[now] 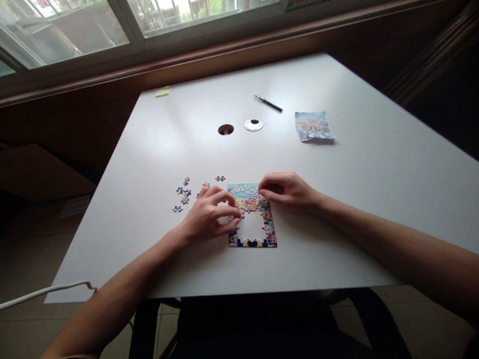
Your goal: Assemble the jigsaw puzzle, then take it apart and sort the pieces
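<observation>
A partly filled jigsaw puzzle lies flat on the table, with coloured pieces round its border and a bare whitish area in its lower middle. Over its left edge, my left hand pinches a small puzzle piece between thumb and fingertips. My right hand rests at the puzzle's upper right corner, fingers curled and fingertips touching its edge; nothing shows inside them. Several loose puzzle pieces are scattered left of my left hand, which partly hides some. One more loose piece lies just above it.
On the white table are a black pen, a crumpled printed wrapper and a yellow sticky note. A cable hole has its round metal ring beside it. A white cable reaches the front left.
</observation>
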`<state>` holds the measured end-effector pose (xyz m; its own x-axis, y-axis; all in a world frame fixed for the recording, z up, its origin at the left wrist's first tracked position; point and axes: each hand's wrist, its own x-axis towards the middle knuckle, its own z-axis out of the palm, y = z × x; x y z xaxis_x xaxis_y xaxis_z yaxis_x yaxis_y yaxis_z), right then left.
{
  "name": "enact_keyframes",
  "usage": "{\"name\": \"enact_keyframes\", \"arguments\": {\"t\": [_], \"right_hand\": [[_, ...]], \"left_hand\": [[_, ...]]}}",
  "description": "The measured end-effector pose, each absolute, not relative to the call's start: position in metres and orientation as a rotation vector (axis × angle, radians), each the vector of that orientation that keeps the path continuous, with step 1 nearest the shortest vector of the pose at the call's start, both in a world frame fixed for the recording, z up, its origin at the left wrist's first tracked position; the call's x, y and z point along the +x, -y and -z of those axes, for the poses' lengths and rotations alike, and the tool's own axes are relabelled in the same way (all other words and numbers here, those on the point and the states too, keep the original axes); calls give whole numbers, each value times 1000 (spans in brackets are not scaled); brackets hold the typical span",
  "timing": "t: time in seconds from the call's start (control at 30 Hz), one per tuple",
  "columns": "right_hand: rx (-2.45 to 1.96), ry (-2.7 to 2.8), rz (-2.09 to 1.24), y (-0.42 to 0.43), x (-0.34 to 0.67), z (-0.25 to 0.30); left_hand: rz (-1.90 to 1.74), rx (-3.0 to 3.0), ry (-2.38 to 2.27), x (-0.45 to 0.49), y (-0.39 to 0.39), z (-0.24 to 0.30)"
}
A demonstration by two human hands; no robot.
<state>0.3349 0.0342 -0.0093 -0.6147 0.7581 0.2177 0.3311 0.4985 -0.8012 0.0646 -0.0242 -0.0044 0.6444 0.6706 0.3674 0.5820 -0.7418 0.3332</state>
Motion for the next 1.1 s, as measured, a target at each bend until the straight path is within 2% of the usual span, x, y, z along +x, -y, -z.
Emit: {"name": "enact_keyframes", "arguments": {"t": [0.37,0.47,0.57,0.63,0.8,1.1], "right_hand": [[-894,2194,-992,-34,336,10],[-892,2179,-1003,-34,338,9],[-898,2156,-1023,-35,340,9],[-902,2151,-1025,-35,341,9],[-896,2156,-1025,-35,343,11],[-897,2144,-1035,-35,344,10]], "left_hand": [[-606,2743,-987,67,28,1],[-868,2615,-1069,57,22,-4],[-1365,2394,-1436,30,9,-8],[-1469,2352,-1708,8,-1,-10],[-1096,2379,-2063,-27,-17,-6],[-800,2361,-2082,-25,-16,-2]]}}
